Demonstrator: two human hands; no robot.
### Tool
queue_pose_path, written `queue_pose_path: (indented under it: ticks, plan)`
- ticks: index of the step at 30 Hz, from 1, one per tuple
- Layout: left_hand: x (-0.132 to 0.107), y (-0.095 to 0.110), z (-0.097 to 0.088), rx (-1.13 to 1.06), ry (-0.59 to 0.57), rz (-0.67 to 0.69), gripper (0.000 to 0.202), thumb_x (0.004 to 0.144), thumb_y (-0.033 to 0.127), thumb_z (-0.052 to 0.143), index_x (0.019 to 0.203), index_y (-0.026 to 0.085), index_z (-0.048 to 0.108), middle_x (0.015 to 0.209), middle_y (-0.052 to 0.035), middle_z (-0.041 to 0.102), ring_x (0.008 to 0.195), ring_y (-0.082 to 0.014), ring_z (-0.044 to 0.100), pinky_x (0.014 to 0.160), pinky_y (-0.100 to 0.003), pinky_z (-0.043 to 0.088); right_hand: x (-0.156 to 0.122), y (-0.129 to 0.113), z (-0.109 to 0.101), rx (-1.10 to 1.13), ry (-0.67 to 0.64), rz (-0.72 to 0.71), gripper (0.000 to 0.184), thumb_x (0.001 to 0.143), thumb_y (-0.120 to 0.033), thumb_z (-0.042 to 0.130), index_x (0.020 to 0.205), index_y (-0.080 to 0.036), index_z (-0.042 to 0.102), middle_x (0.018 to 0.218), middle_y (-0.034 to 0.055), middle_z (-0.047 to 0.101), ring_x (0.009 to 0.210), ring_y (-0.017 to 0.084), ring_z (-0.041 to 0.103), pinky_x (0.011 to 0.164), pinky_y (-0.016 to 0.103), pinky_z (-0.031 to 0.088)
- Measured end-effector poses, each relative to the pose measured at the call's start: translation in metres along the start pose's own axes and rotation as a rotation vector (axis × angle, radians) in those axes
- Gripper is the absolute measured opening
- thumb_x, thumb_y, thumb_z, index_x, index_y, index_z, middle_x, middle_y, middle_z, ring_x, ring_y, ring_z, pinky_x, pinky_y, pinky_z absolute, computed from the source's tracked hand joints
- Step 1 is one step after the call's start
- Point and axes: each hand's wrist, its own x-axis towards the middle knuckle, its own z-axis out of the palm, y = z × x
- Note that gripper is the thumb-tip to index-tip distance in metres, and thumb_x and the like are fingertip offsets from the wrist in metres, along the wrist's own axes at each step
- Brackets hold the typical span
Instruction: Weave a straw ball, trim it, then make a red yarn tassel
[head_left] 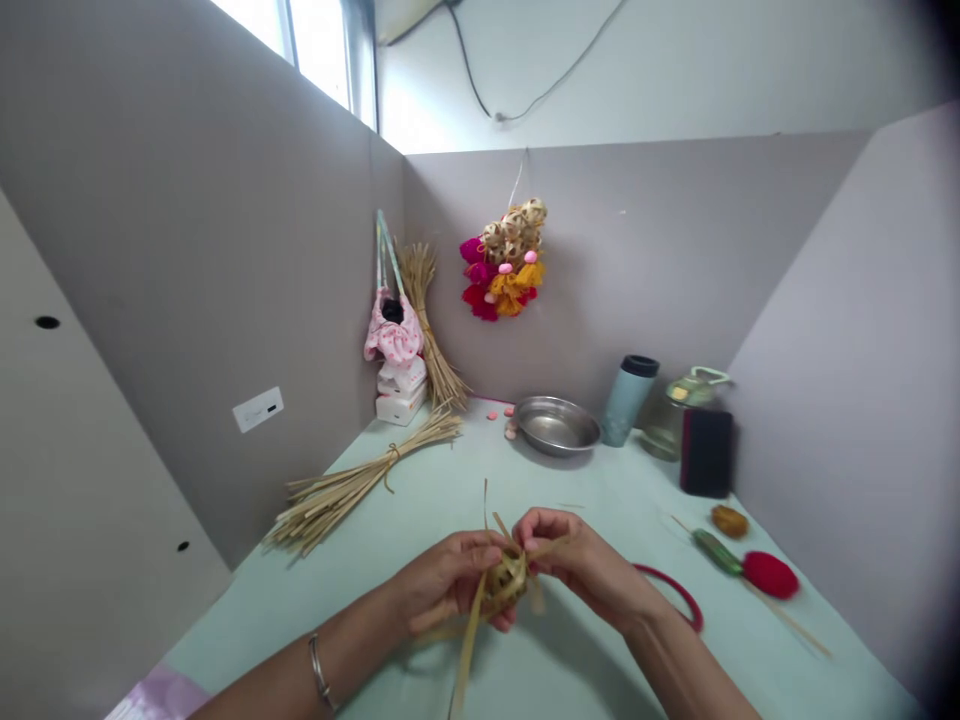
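- Strips of pale reed (466, 645) are worked into a small woven ball (504, 582), which is held just above the table (600, 500) at the lower centre of the frame, between both hands.
- The ball's left side is cupped by the left hand (450, 580), with thumb and fingers closed on it. A loose strip (551, 547) at the ball's upper right is pinched by the fingertips of the right hand (577, 560).
- By this grip, the ball is best steadied in the left hand while a single strip is drawn by the right. Even tension is called for, so that the open weave is not crushed and the strip is not creased.
- Free ends are seen sticking up from the ball and hanging below it. They are best held apart so that the wrong one is not caught.
- In hand are counted one ball, plus one bangle (320, 672) on the left wrist.
- Two reed bundles are counted: one lying bundle (360, 485) at centre left and one leaning bundle (431, 320) in the far corner.
- One hanging cluster (506, 260) of woven balls and tassels is seen at upper centre; its balls cannot be counted.
- Along the back of the table are counted one steel bowl (556, 425), one tumbler (628, 400), one lidded jar (671, 415) and one black block (706, 452).
- At lower right are counted one red ring (679, 590) and one red pompom (770, 574).
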Motion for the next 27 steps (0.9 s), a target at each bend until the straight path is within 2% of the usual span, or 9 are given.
queue_pose_path:
  ticks: [5,9,14,19,24,27]
  plan:
    - [0.001,-0.004,0.001,-0.017,0.019,-0.048,0.039,0.075,0.035,0.077,0.103,0.011,0.063,0.085,-0.0091,0.069,0.062,-0.0169,0.069,0.058,-0.027,0.056,-0.004,0.007,-0.005,0.085,0.165,-0.056,0.022,0.066,-0.028,0.085,0.069,-0.015,0.068,0.063,-0.0019,0.062,0.058,0.009,0.052,0.060,0.022,0.043]
    - [0.001,-0.005,0.001,-0.009,0.056,-0.023,0.042,0.079,0.043,0.072,0.103,0.009,0.063,0.087,-0.0094,0.068,0.060,-0.0132,0.066,0.056,-0.023,0.052,-0.002,0.011,0.001,0.186,0.250,-0.094,0.024,0.066,-0.030,0.086,0.072,-0.017,0.067,0.067,-0.0035,0.062,0.059,0.008,0.054,0.062,0.020,0.045]
    - [0.000,-0.007,0.000,0.005,0.099,-0.014,0.041,0.079,0.042,0.073,0.104,0.013,0.060,0.085,-0.0049,0.066,0.060,-0.0124,0.065,0.057,-0.023,0.053,-0.004,0.020,0.013,0.297,0.234,-0.040,0.033,0.067,-0.031,0.086,0.092,-0.016,0.070,0.076,-0.0006,0.067,0.062,0.008,0.059,0.064,0.020,0.048]
    - [0.000,-0.006,0.002,0.027,0.094,-0.001,0.033,0.083,0.038,0.069,0.104,0.015,0.059,0.088,-0.0052,0.064,0.061,-0.0109,0.063,0.059,-0.024,0.054,-0.005,0.028,0.016,0.342,0.243,-0.012,0.038,0.063,-0.021,0.088,0.096,-0.014,0.071,0.073,-0.0012,0.067,0.059,0.008,0.057,0.061,0.020,0.047]
    - [-0.004,-0.002,0.009,0.152,0.067,0.043,0.029,0.079,0.034,0.073,0.096,0.016,0.057,0.086,-0.0040,0.063,0.065,-0.0111,0.059,0.062,-0.026,0.053,-0.005,0.027,0.017,0.329,0.306,-0.079,0.045,0.061,-0.015,0.086,0.103,-0.016,0.069,0.068,-0.0050,0.065,0.059,0.009,0.056,0.060,0.022,0.045]
    - [-0.007,0.001,0.013,0.183,0.067,0.045,0.029,0.079,0.035,0.072,0.096,0.017,0.058,0.084,-0.0024,0.062,0.068,-0.0116,0.058,0.064,-0.026,0.052,-0.005,0.024,0.020,0.316,0.339,-0.112,0.043,0.063,-0.019,0.086,0.103,-0.017,0.069,0.069,-0.0058,0.064,0.058,0.008,0.055,0.061,0.023,0.044]
